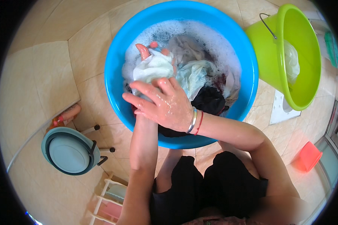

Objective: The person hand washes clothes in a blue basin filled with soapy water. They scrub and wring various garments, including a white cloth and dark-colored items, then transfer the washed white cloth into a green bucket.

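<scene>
A wet white cloth, bunched into soft, slick folds, is held over a round, smooth blue plastic basin by the person's left hand, its fingers half curled around the fabric. The right hand, fingers loosely spread and bent, lies across its lower edge; crumpled grey and black garments sit amid fine, bubbly foam.

White cloth partly hides the left hand. Foam in the basin near its far rim conceals what lies beneath.
</scene>
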A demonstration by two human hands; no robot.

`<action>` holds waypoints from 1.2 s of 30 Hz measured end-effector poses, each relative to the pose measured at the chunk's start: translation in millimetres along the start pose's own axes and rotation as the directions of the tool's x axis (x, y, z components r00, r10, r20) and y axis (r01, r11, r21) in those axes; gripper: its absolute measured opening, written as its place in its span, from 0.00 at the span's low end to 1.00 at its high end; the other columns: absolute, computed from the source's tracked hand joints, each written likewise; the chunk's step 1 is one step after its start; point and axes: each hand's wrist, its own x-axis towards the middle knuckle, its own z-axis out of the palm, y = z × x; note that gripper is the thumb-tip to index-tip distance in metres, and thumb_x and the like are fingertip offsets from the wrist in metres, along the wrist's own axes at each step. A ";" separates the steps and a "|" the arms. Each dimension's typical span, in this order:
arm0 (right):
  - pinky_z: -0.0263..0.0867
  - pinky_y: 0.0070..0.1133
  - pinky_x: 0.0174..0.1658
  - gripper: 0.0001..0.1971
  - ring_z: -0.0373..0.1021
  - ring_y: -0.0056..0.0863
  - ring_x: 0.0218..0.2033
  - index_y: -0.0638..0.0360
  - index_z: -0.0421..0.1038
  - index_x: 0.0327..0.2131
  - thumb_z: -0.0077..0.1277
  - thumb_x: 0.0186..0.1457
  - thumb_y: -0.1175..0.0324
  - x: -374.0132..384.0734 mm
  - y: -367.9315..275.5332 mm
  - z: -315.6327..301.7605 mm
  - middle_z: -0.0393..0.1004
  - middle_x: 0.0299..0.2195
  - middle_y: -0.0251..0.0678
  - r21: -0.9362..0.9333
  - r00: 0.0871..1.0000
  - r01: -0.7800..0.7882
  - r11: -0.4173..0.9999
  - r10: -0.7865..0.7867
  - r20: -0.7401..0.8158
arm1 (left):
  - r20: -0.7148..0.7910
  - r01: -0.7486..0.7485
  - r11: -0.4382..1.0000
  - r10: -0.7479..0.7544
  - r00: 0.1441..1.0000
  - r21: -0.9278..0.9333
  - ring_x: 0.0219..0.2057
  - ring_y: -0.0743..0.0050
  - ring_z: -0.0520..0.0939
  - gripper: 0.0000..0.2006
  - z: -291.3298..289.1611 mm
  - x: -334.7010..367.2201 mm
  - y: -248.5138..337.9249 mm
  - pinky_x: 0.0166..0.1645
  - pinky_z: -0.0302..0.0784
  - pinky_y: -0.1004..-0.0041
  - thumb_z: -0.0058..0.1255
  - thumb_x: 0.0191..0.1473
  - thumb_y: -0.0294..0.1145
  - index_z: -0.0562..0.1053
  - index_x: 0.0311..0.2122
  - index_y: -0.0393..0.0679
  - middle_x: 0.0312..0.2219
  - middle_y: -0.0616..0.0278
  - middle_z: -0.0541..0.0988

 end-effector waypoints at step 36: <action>0.65 0.34 0.49 0.12 0.68 0.47 0.46 0.52 0.75 0.41 0.54 0.51 0.68 -15.8 193.4 52.0 0.72 0.46 0.44 0.071 0.669 -0.737 0.672 0.712 0.213 | -0.628 -0.062 0.921 0.311 0.714 0.385 0.51 0.57 0.72 0.25 -53.8 23.5 -15.7 0.55 0.69 0.54 0.45 0.61 0.29 0.55 0.62 0.42 0.52 0.53 0.69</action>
